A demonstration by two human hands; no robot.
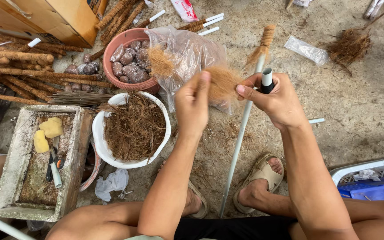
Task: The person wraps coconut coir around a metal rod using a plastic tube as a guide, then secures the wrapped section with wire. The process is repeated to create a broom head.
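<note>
My left hand point(193, 103) and my right hand point(275, 98) are raised side by side over the floor, both pinching a tuft of brown coconut fibre point(222, 83) between them. My right hand also grips a short white and black tube point(267, 80) that sticks up from the fist. A long white stick point(240, 137) with fibre bound at its far tip leans on the floor below my hands, between my sandalled feet.
A white bowl of brown fibre point(134, 129) sits left of my knees, a red bowl of small wrapped lumps point(129, 60) beyond it, with a clear plastic bag point(187, 53) beside. A concrete tray point(36, 160) holds yellow blocks and tools. Fibre-wrapped sticks point(18, 71) lie at far left; a blue and white crate point(374, 180) at right.
</note>
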